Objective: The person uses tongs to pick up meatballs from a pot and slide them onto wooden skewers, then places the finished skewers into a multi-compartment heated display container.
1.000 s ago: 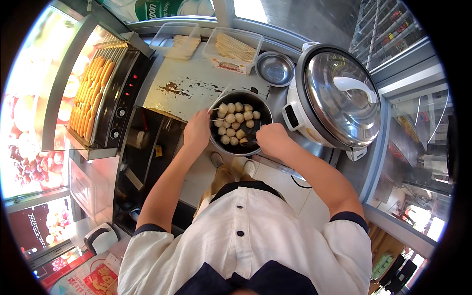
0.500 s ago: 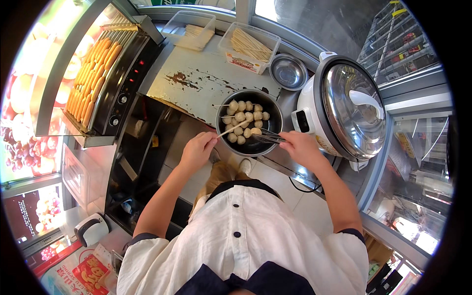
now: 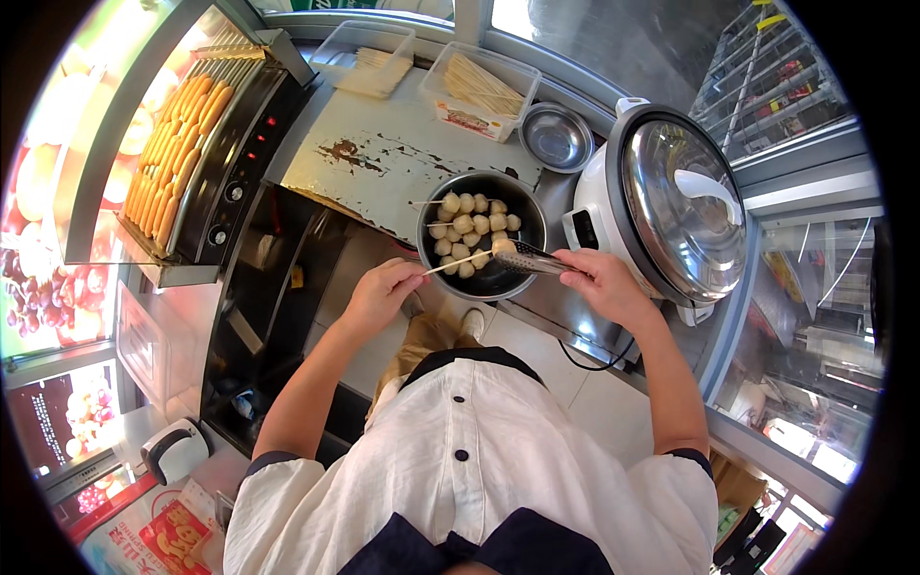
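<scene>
Left hand (image 3: pixel 383 291) pinching a stick (image 3: pixel 450 265), right hand (image 3: pixel 604 286) gripping tongs (image 3: pixel 534 261)

Tiled floor (image 3: pixel 613 412) showed between the forearms, with open room on both sides of the body up to the front edge of the counter (image 3: pixel 374 125). The left hand was closed, thumb and fingertips together on the near end of the stick, just outside the rim of a dark metal bowl (image 3: pixel 522 196). The right hand was curled around the tongs at the bowl's right rim, their tips at a ball (image 3: pixel 503 246) where the stick's far end met it; how hard they squeezed could not be told.

Inside the bowl, pale balls (image 3: pixel 465 224) crowded the left and middle, some on sticks, one stick poking past the left rim. Bare room remained along the right wall. A white cooker (image 3: pixel 596 196) stood just beyond the right hand and closed in that side.

Farther off, worn counter stretched open to the left, toward a grill (image 3: pixel 251 144) of sausages (image 3: pixel 177 153). Along the back edge sat a small steel bowl (image 3: pixel 558 137) and two clear boxes of sticks, one nearer (image 3: pixel 532 84), one farther left (image 3: pixel 335 50).
</scene>
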Available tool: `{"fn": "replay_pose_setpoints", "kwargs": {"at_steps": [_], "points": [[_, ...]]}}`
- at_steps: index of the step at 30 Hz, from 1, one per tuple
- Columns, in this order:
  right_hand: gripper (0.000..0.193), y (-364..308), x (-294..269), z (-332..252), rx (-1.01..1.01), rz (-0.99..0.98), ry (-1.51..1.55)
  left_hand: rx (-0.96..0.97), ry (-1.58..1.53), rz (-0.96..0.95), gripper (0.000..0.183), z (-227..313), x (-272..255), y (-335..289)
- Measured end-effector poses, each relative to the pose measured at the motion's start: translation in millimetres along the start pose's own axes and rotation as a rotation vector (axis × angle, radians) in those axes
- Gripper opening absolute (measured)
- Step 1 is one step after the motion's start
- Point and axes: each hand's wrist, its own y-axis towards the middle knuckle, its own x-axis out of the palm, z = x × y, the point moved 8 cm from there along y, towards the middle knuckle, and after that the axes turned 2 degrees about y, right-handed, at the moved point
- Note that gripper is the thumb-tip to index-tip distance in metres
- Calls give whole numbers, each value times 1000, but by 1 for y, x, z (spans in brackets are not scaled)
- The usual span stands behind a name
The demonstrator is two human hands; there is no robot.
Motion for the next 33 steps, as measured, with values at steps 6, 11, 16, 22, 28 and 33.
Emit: {"fn": "replay_pose_setpoints", "kwargs": {"at_steps": [6, 11, 16, 22, 28, 33], "points": [[31, 6, 15, 1, -59, -63, 4, 68, 34, -106, 12, -5, 0, 5], [33, 19, 38, -3, -84, -140, -16, 126, 26, -146, 11, 0, 7, 12], [35, 28, 47, -6, -122, -97, 10, -28, -17, -124, 12, -14, 12, 14], [30, 34, 42, 25, -1, 10, -353, -148, 16, 87, 17, -48, -2, 7], [17, 53, 83, 26, -232, 98, -727, -214, -3, 83, 20, -56, 3, 0], [14, 66, 93, 34, -181, 23, -735, -372, -49, 65, 20, -66, 7, -8]]}}
